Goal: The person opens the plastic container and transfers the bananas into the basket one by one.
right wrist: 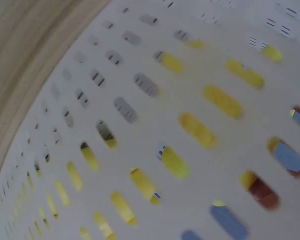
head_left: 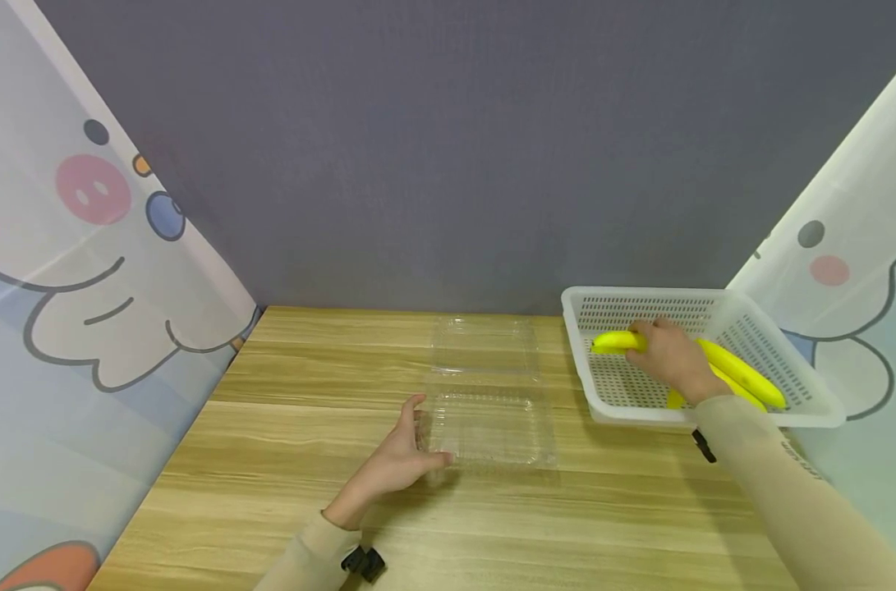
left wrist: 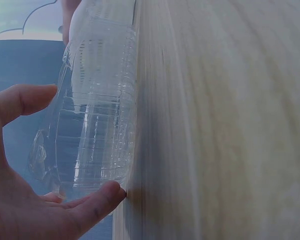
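Note:
On the right, a white plastic basket (head_left: 714, 417) holds several yellow bananas (head_left: 746, 377). My right hand (head_left: 669, 357) reaches into it and grips one banana (head_left: 613, 341) around its middle, the tip pointing left. The right wrist view is filled by the slotted wall of the basket (right wrist: 155, 115); yellow shows through the slots and hides the hand. A clear plastic clamshell box (head_left: 492, 427) lies unfolded mid-table, lid towards the back. Beside its left edge my left hand (head_left: 396, 460) has thumb and fingers spread, the thumb touching the near left corner of the clear box (left wrist: 97, 140).
The wood-grain table (head_left: 285, 460) ends at a dark grey wall panel (head_left: 418, 164). Cartoon-printed sheets stand on the left (head_left: 100, 271) and right (head_left: 847, 312). The basket sits near the back right edge, a short gap from the box.

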The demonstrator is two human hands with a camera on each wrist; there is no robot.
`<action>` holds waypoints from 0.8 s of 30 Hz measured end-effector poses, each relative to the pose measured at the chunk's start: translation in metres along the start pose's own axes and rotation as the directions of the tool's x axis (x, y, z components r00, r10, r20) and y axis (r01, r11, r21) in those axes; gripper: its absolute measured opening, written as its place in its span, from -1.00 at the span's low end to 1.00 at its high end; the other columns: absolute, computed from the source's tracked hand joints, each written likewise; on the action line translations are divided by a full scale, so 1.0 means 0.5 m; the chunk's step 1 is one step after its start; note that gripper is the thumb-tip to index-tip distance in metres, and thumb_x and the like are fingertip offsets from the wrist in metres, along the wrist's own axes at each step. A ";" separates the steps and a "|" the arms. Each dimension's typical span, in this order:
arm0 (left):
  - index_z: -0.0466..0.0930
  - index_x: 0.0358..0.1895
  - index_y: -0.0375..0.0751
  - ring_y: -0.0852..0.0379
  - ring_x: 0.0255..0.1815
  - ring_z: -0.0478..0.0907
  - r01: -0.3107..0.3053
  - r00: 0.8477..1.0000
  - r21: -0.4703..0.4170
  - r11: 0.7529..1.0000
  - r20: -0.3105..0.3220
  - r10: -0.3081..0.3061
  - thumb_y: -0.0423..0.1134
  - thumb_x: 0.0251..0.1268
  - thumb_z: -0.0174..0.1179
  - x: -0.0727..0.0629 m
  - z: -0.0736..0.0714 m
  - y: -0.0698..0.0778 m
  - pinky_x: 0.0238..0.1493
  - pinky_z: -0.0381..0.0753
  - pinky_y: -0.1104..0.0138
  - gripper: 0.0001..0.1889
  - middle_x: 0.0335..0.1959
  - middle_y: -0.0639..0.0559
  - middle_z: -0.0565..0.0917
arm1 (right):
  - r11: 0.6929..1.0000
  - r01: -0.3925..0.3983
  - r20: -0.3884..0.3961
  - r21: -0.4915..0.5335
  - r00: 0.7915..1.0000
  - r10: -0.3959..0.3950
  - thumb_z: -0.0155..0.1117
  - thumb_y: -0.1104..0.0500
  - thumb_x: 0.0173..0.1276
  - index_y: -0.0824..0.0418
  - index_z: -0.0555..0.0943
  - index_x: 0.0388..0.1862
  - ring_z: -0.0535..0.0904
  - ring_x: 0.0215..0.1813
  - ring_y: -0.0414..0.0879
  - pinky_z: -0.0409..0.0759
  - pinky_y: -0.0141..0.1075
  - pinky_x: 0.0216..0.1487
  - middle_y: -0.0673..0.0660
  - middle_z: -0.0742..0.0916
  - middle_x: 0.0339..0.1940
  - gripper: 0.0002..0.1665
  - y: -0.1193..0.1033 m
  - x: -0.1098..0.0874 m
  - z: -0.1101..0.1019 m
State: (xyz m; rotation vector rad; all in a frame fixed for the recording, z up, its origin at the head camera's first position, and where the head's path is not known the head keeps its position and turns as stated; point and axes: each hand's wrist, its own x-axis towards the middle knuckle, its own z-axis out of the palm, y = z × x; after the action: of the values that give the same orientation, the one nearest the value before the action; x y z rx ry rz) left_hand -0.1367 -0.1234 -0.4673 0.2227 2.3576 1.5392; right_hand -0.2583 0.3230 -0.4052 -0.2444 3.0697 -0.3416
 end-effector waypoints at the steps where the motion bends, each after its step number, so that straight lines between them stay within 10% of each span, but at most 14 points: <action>1: -0.26 0.62 -0.16 -0.43 0.45 0.19 0.000 1.000 0.003 1.000 0.000 0.000 -0.08 0.15 0.49 0.000 0.000 0.000 0.24 0.40 -0.27 0.18 0.50 -0.40 0.12 | 1.000 -0.003 0.005 -0.002 1.000 0.003 0.27 0.03 0.40 0.38 0.40 0.39 0.51 0.03 0.38 0.54 0.34 -0.06 0.52 0.51 0.13 -0.30 0.002 0.001 0.003; 24: -0.26 0.62 -0.17 -0.42 0.41 0.23 -0.014 1.000 0.023 1.000 -0.004 0.014 -0.10 0.14 0.49 0.001 0.001 -0.003 0.21 0.42 -0.27 0.18 0.48 -0.40 0.13 | 0.999 -0.040 0.097 -0.011 0.994 0.041 0.24 0.12 0.39 0.42 0.40 0.38 0.48 0.16 0.42 0.44 0.42 0.10 0.55 0.50 0.23 -0.34 0.013 0.004 0.019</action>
State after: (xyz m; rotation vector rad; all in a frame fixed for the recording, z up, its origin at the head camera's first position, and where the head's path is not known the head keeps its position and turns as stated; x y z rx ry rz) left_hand -0.1368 -0.1234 -0.4692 0.2412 2.3828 1.5215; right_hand -0.2606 0.3267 -0.4158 -0.1934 2.9762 -0.3046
